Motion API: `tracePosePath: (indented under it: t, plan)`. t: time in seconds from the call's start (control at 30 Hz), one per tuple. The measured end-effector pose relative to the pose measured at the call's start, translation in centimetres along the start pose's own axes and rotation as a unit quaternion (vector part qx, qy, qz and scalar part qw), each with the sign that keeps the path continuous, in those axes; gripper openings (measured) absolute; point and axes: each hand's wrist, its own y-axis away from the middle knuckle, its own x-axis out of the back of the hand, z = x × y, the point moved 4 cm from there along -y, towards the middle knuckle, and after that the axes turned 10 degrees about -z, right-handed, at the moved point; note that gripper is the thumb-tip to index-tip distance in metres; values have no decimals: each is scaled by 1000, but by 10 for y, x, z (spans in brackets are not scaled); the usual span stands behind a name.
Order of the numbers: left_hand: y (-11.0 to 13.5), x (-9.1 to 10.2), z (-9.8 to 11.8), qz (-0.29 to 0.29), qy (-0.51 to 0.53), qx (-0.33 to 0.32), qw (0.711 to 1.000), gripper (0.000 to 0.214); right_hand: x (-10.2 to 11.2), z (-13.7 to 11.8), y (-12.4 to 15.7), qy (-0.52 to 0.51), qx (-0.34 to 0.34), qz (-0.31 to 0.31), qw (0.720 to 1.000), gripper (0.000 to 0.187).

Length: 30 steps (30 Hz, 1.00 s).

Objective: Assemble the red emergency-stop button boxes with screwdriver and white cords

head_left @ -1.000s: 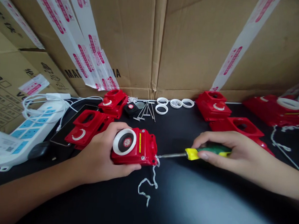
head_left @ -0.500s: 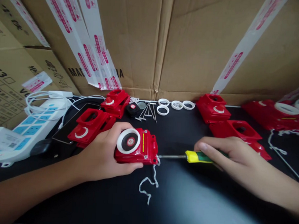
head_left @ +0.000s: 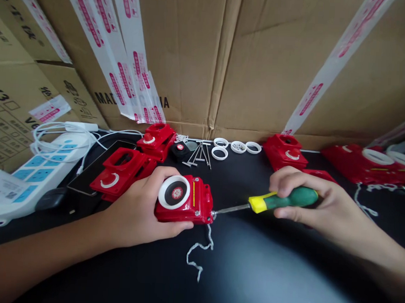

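Note:
My left hand (head_left: 134,209) is wrapped round a red chalk line reel (head_left: 185,216), thumb along its near side. A white ring (head_left: 164,185) and a black centre with a red-and-white emblem face up on it. Between the fingers and thumb of my right hand (head_left: 325,207) is a screwdriver (head_left: 288,200) with a green and yellow handle. Its shaft slants slightly down to the left, and the tip meets the small metal fitting at the reel's right end. From that end a pale string (head_left: 195,246) trails onto the black table.
Red housings (head_left: 120,170) stand behind my left hand, with more red housings (head_left: 284,151) at the back right. White rings (head_left: 219,153) and T-shaped metal pins (head_left: 198,153) lie along the back. A power strip (head_left: 41,174) is at left; cardboard boxes (head_left: 180,55) wall the rear.
My right hand has shifted its grip on the screwdriver and raised the handle, so the shaft now slants. The reel stays in my left hand, and the view has tilted slightly.

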Motion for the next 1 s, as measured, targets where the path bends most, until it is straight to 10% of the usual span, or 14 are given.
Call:
tracePosePath:
  t: [0.33, 0.53, 1.0]
  plan:
    - [1, 0, -1, 4, -3, -1, 1000, 82, -9, -2, 13, -49, -157, -25, 986, 52]
    - [0, -1, 0, 2, -6, 3, 1000, 81, -1, -7, 11, 81, -118, 9, 990, 43]
    - [0, -1, -1, 3, 6, 1, 1000, 83, -10, 1, 15, -11, -149, 6, 989, 48]
